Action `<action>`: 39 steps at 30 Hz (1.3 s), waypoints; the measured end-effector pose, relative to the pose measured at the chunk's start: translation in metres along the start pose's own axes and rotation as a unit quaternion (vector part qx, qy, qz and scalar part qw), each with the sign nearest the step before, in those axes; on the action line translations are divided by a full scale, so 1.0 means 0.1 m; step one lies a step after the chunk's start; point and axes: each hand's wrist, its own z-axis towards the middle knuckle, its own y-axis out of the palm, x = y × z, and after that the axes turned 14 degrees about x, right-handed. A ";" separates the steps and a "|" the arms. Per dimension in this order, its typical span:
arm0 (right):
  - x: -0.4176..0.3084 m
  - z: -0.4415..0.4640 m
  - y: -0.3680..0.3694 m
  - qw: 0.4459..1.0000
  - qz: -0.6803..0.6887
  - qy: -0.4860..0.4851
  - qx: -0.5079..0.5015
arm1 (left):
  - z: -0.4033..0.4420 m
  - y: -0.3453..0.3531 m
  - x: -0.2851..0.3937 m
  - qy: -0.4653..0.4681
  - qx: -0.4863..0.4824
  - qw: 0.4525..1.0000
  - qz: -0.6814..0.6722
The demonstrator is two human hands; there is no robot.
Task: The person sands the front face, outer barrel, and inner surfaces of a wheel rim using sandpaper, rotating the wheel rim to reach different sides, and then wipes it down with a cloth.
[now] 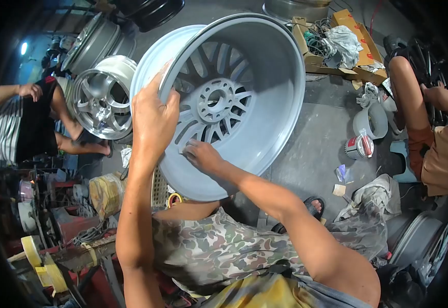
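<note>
A large grey wheel rim (280, 113) is tilted up in front of me, its open barrel towards me and its spokes at the far end. My left hand (154, 115) grips the barrel's left edge, with the thumb on the inner side. Inside the barrel, my right hand (203, 156) presses against the lower wall near the spokes with its fingers bent together. Whatever those fingers may hold is hidden. The rim's lower edge is at my thighs, which are covered by camouflage cloth (224, 246).
A polished wheel (103, 102) stands to the left beside a person (34, 118). On the right another person (434, 138) sits near a tin (358, 147) and a pale ring-shaped tub (370, 121). A carton (357, 36) holds rags and cords. Tape rolls (41, 262) hang at lower left.
</note>
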 end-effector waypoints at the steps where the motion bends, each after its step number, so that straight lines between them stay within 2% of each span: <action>1: -0.02 0.05 0.03 1.000 -0.001 -0.001 0.002 | -0.01 0.00 -0.01 0.001 -0.003 1.000 0.000; 4: -0.24 0.45 0.12 0.996 0.010 -0.060 0.062 | -0.03 0.00 -0.03 0.020 -0.001 1.000 0.000; 6: -0.43 0.77 0.03 0.992 0.071 0.000 0.108 | -0.04 0.02 -0.06 0.037 0.003 0.999 -0.002; 8: -0.54 1.20 -0.12 0.987 0.065 0.050 0.140 | -0.04 0.05 -0.09 0.053 0.008 0.999 -0.007; 10: -0.34 1.52 -0.06 0.940 -0.066 0.020 0.333 | -0.06 0.05 -0.02 0.050 -0.001 0.999 -0.013; 12: 0.34 2.04 -0.26 0.937 -0.051 -0.067 0.338 | -0.08 0.06 0.00 0.030 0.002 0.999 -0.041; 13: 0.16 2.18 -0.86 0.950 -0.239 -0.015 0.202 | -0.10 0.06 0.03 0.029 0.004 0.999 -0.041; 14: 0.58 2.42 -0.93 0.804 -0.556 -0.009 0.211 | -0.10 0.05 0.06 0.034 0.004 0.999 -0.035; 15: 0.59 2.61 -1.43 0.910 -0.343 0.183 0.147 | -0.11 0.05 0.08 0.038 0.004 0.999 -0.029; 16: 1.09 2.60 -1.58 0.893 -0.407 0.158 0.106 | -0.10 0.05 0.09 0.037 0.006 0.999 -0.029; 17: 1.35 2.54 -1.76 0.893 -0.309 0.304 0.118 | -0.11 0.06 0.11 0.040 0.004 0.999 -0.036; 18: 1.87 2.29 -1.80 0.869 -0.433 0.195 0.137 | -0.12 0.07 0.13 0.044 0.002 0.998 -0.041; 19: 1.81 2.16 -1.92 0.869 -0.434 0.193 0.139 | -0.12 0.07 0.13 0.046 0.004 0.998 -0.043; 20: 1.64 1.93 -1.98 0.821 -0.259 0.412 0.299 | -0.14 0.08 0.11 0.060 0.007 0.997 -0.047; 21: 1.48 1.78 -1.97 0.687 -0.057 0.588 0.424 | -0.15 0.09 0.10 0.072 0.010 0.996 -0.050; 22: 1.38 1.75 -1.94 0.690 -0.057 0.586 0.421 | -0.14 0.09 0.10 0.070 0.014 0.996 -0.047; 24: 1.30 1.63 -1.83 0.794 -0.200 0.433 0.378 | -0.15 0.07 0.14 0.082 0.007 0.996 -0.039; 25: 1.38 1.68 -1.73 0.840 -0.168 0.330 0.396 | -0.17 0.08 0.13 0.080 0.000 0.996 -0.036; 26: 1.46 1.85 -1.66 0.862 -0.197 0.209 0.418 | -0.17 0.09 0.13 0.072 0.000 0.997 -0.041; 28: 1.40 2.09 -1.40 0.856 -0.282 -0.003 0.434 | -0.17 0.11 0.15 0.066 -0.002 0.997 -0.050; 29: 0.86 2.11 -1.42 0.898 -0.309 -0.018 0.313 | -0.16 0.10 0.17 0.066 -0.002 0.997 -0.033; 31: 0.06 2.06 -1.32 0.904 -0.394 -0.138 0.088 | -0.15 0.09 0.20 0.068 -0.001 0.998 -0.017; 32: 0.13 2.09 -1.13 0.910 -0.323 -0.252 0.072 | -0.15 0.07 0.21 0.043 -0.010 0.999 -0.018; 33: 0.12 2.04 -1.14 0.852 -0.277 -0.413 0.162 | -0.16 0.07 0.22 0.019 -0.020 0.999 -0.019; 34: 0.14 2.07 -1.20 0.852 -0.279 -0.412 0.163 | -0.16 0.07 0.21 0.021 -0.022 0.999 -0.020; 36: 0.21 2.14 -1.35 0.901 -0.280 -0.316 0.094 | -0.19 0.06 0.17 0.032 -0.015 0.999 -0.017; 37: 0.14 2.13 -1.52 0.886 -0.392 -0.245 0.033 | -0.20 0.06 0.16 0.026 -0.015 0.999 -0.016; 39: 0.64 2.12 -1.67 0.893 -0.389 -0.186 0.132 | -0.22 0.06 0.18 0.040 -0.019 0.999 -0.005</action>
